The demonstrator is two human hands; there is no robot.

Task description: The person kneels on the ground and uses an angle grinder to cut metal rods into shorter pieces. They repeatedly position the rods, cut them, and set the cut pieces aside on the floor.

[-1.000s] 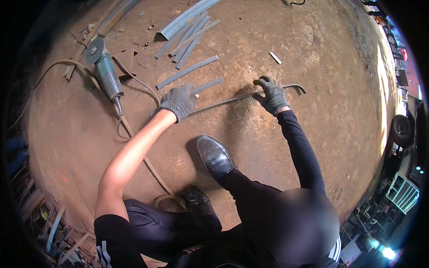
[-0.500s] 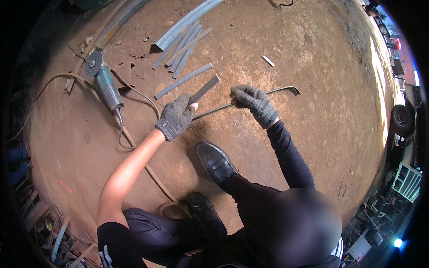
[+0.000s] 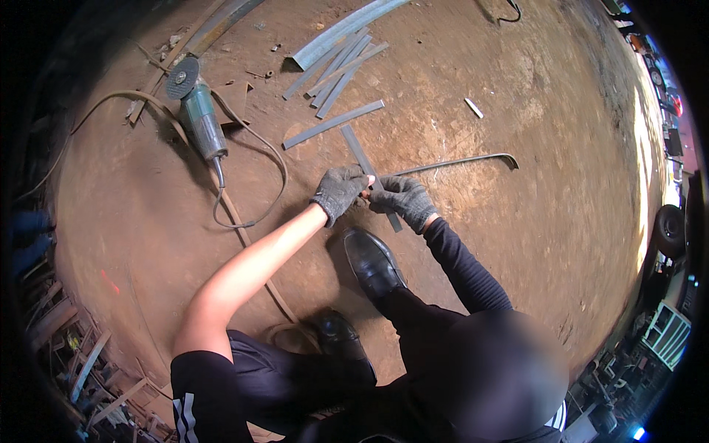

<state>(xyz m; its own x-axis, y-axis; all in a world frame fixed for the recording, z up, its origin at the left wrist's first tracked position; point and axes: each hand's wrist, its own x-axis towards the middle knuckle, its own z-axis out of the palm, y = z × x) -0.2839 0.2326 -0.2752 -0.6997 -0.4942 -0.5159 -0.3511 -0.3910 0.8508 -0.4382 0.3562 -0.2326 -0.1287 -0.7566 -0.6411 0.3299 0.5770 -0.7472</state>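
A flat grey metal bar (image 3: 357,150) slants between my hands, its upper end leaning left and its lower end showing below my right fingers. My left hand (image 3: 340,192), in a dark grey glove with a bare fingertip showing, is closed on the bar's middle from the left. From the right, my gloved right hand (image 3: 406,199) grips the same bar a little lower, with its fingers close to the left hand's. Behind the hands, a thin metal rod with a hooked end (image 3: 473,160) lies on the ground; its near end is hidden.
A green angle grinder (image 3: 201,117) with its cord lies on the dirt at left. One loose flat bar (image 3: 334,124) and several stacked strips (image 3: 346,70) lie ahead, beside a curved metal channel (image 3: 347,29). A small white stick (image 3: 473,108) is farther right. My black shoe (image 3: 371,262) is just below the hands.
My right hand has come left and taken hold of the bar beside my left hand. The bar has turned from leaning right to leaning left. The whole view has shifted slightly.
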